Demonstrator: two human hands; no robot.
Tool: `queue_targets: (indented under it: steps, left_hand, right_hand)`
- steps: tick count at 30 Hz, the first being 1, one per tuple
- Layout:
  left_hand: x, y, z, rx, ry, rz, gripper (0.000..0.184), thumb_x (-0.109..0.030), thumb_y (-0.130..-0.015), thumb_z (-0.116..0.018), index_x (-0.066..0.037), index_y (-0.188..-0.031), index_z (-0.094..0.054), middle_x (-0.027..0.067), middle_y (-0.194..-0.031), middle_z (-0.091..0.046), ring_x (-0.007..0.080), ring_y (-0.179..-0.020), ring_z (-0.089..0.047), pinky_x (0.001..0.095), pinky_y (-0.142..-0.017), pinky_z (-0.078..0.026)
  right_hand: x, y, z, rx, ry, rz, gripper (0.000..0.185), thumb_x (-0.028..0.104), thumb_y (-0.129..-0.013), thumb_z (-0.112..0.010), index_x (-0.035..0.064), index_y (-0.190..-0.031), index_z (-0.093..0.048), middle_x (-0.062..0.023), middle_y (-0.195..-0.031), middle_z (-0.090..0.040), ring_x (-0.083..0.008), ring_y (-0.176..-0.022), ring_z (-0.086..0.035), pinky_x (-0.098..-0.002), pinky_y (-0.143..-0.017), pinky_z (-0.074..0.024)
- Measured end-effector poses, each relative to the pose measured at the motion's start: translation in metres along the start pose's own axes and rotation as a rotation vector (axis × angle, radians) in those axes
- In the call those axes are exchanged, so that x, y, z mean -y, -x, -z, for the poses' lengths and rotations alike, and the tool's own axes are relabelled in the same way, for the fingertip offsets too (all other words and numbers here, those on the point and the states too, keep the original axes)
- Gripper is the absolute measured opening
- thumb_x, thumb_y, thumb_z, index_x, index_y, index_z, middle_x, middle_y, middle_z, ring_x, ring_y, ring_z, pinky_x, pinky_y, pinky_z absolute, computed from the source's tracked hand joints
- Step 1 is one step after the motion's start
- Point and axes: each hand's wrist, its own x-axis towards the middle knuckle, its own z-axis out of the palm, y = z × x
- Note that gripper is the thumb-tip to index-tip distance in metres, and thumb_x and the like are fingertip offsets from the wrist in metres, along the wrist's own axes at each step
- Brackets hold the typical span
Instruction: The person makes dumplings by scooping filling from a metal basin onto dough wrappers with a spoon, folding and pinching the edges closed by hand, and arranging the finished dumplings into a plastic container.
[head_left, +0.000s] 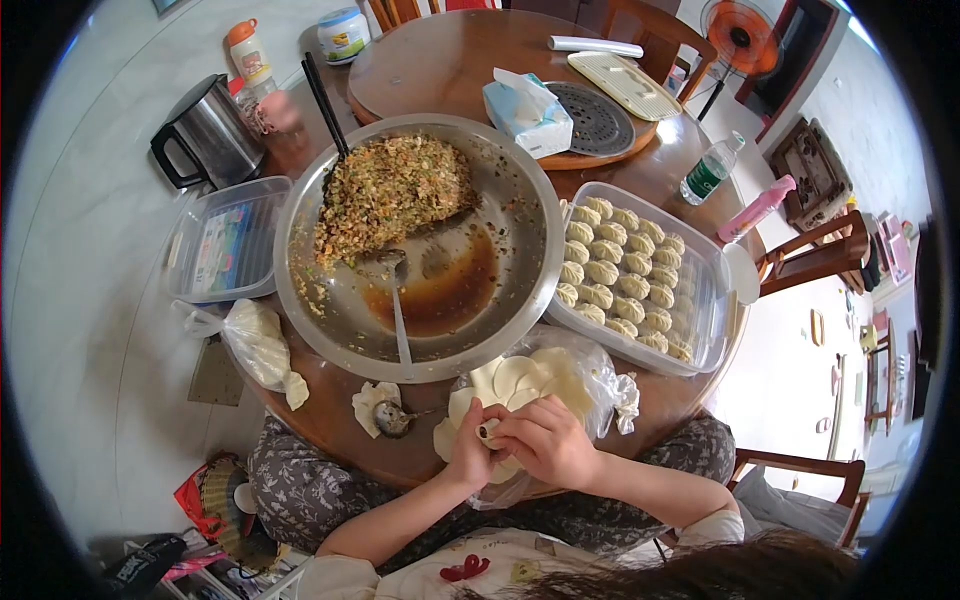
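Note:
Between my two hands is a small dumpling, its wrapper folded up around a dark bit of filling. My left hand cups it from the left, fingers closed round it. From the other side my right hand pinches the wrapper's edge. Round dumpling wrappers lie spread on a plastic bag just beyond my hands. Past them stands a wide metal basin with chopped filling, brown liquid, a spoon and black chopsticks. Pleated dumplings sit in rows in a clear plastic box to the right.
At left are an electric kettle, a plastic lid or box and a bagged pale lump. A small spoon rests on a wrapper near the table edge. Tissues, a water bottle and a pink bottle stand farther back.

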Motion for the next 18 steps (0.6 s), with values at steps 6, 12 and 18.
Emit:
queue_targets:
  steps: [6, 12, 18]
  left_hand:
    - [-0.002, 0.000, 0.007, 0.086, 0.037, -0.025, 0.047, -0.050, -0.088, -0.027, -0.011, -0.077, -0.049, -0.0035, -0.062, -0.042, 0.0054, -0.051, -0.036, 0.0192, -0.045, -0.028]
    - [0.004, 0.001, 0.005, 0.008, -0.023, -0.038, 0.045, -0.048, -0.089, -0.027, -0.009, -0.082, -0.050, -0.0029, -0.065, -0.044, 0.0052, -0.054, -0.039, 0.0184, -0.047, -0.030]
    - [0.010, -0.001, 0.009, 0.034, -0.069, -0.060, 0.047, -0.047, -0.089, -0.027, -0.007, -0.088, -0.050, -0.0026, -0.067, -0.046, 0.0046, -0.056, -0.041, 0.0178, -0.049, -0.032]
  right_hand:
    - [-0.005, -0.001, -0.001, -0.036, -0.109, -0.007, 0.018, 0.009, -0.063, -0.067, 0.0094, -0.080, -0.061, -0.0020, -0.073, -0.054, -0.0187, -0.064, -0.052, -0.0297, -0.060, -0.0401]
    - [-0.002, 0.000, 0.001, -0.005, -0.053, 0.018, 0.016, 0.006, -0.063, -0.066, 0.0095, -0.078, -0.061, -0.0020, -0.072, -0.053, -0.0191, -0.065, -0.052, -0.0291, -0.059, -0.0399]
    - [0.000, 0.001, -0.001, -0.021, -0.096, -0.023, 0.016, 0.004, -0.064, -0.065, 0.0090, -0.079, -0.060, -0.0023, -0.074, -0.054, -0.0196, -0.066, -0.052, -0.0294, -0.062, -0.0396]
